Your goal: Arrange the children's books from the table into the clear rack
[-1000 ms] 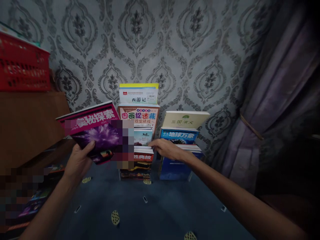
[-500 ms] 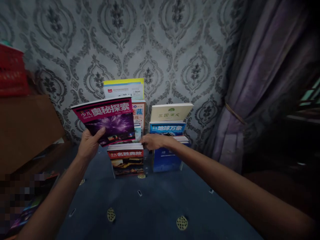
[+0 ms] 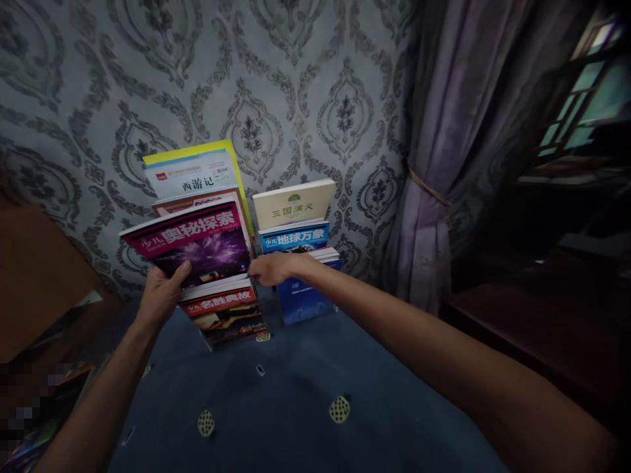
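Observation:
My left hand [image 3: 162,292] grips a magenta and purple book [image 3: 210,246] by its lower left edge, thumb on the cover. The book leans back, just above the left row of upright books, whose front one is a red-topped book [image 3: 224,315]. Behind it rise a brown-topped book [image 3: 197,197] and a white and yellow book [image 3: 190,174]. My right hand [image 3: 273,268] is closed at the right edge of this row, by the magenta book's lower right corner. What its fingers hold is hidden.
The right row has a cream book [image 3: 296,205], a light blue book [image 3: 300,238] and a dark blue book [image 3: 308,292]. All stand on a blue patterned cloth [image 3: 276,407] near the papered wall. A cardboard box [image 3: 44,282] is at left, a tied curtain [image 3: 434,171] at right.
The magenta book has come down and back, closer to the left row, in my left hand. My right hand stays at the row's right edge. The view has turned right.

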Demonstrator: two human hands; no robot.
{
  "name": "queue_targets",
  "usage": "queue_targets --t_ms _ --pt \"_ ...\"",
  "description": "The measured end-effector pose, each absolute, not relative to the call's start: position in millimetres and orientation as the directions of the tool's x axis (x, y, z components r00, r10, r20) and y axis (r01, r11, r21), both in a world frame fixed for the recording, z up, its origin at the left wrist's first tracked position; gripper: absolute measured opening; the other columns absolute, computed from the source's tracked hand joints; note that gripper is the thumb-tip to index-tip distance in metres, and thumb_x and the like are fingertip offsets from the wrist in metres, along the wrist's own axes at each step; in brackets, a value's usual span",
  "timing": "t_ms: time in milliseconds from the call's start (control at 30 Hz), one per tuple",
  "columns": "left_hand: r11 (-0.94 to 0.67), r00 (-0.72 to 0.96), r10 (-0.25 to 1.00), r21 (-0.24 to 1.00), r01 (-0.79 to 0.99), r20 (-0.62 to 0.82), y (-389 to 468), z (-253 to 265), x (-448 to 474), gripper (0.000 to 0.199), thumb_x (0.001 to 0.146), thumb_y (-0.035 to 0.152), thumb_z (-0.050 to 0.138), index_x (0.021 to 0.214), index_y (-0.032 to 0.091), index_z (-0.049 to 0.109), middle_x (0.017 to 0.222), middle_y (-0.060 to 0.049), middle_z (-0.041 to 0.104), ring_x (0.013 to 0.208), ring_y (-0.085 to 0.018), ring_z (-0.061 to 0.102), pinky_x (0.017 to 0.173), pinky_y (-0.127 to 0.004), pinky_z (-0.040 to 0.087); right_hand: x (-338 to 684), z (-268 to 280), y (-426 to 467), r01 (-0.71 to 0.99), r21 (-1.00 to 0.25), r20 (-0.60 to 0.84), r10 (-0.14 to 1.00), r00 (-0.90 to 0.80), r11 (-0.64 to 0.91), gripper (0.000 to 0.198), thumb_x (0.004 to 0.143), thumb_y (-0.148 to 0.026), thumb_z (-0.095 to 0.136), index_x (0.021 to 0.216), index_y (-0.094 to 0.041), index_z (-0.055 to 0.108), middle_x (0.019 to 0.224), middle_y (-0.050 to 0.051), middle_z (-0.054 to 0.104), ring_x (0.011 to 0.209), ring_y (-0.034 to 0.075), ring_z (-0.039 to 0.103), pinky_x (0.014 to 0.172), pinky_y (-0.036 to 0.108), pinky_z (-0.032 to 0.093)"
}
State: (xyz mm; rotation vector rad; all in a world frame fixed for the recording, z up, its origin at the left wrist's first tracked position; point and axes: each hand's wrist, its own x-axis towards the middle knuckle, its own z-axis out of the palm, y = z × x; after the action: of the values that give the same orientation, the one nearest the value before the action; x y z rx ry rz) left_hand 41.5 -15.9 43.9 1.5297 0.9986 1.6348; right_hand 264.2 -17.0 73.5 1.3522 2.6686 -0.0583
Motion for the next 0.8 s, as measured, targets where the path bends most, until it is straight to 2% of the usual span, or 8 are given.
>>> queue_targets --t_ms 100,333,500,667,800 --pt "-0.428 -0.029 0.903 0.903 0.032 0.429 -21 46 43 0.043 0.052 0.049 0.087 0.076 0.018 0.069 0.070 -0.001 0.071 0.087 -0.025 0.068 0.081 -0.030 0.058 265 74 -20 0.807 0.043 -0.143 0.803 -0.579 0.589 0.033 0.082 -0.008 0.051 0.105 -0.014 0.073 0.117 0.012 0.072 0.104 0.024 0.067 0.065 0.022 0.048" --pt "-0.331 -0.045 0.944 0.936 -0.121 0.328 -13 46 42 0.058 0.041 0.048 0.094 0.082 0.017 0.067 0.078 0.000 0.075 0.098 -0.026 0.068 0.092 -0.035 0.056 265 76 -23 0.793 0.048 -0.126 0.791 -0.599 0.608 0.040 0.078 -0.004 0.052 0.112 -0.013 0.073 0.118 0.012 0.072 0.105 0.026 0.068 0.066 0.025 0.051" --pt "-0.223 0.021 0.974 0.967 -0.123 0.227 -8 37 39 0.056 0.044 0.044 0.094 0.086 0.018 0.068 0.075 0.000 0.075 0.098 -0.029 0.070 0.090 -0.037 0.058 265 72 -22 0.787 0.059 -0.113 0.787 -0.606 0.614 0.033 0.081 -0.007 0.054 0.106 -0.011 0.074 0.115 0.014 0.073 0.106 0.027 0.068 0.066 0.026 0.051" --pt "-0.109 0.083 0.990 0.992 -0.066 0.114 -7 33 33 0.051 0.048 0.045 0.093 0.081 0.017 0.066 0.070 0.000 0.074 0.092 -0.031 0.072 0.083 -0.039 0.061 266 68 -19 0.784 0.061 -0.088 0.786 -0.612 0.617 0.029 0.083 -0.012 0.055 0.105 -0.009 0.074 0.107 0.015 0.074 0.095 0.026 0.070 0.066 0.028 0.051" --pt "-0.101 0.089 0.990 0.991 -0.089 0.109 -7 33 33 0.055 0.048 0.050 0.092 0.083 0.017 0.065 0.072 -0.001 0.075 0.094 -0.031 0.072 0.085 -0.038 0.061 271 69 -18 0.785 -0.018 -0.072 0.782 -0.619 0.619 0.030 0.084 -0.018 0.057 0.107 -0.009 0.074 0.107 0.014 0.074 0.091 0.024 0.068 0.063 0.027 0.047"
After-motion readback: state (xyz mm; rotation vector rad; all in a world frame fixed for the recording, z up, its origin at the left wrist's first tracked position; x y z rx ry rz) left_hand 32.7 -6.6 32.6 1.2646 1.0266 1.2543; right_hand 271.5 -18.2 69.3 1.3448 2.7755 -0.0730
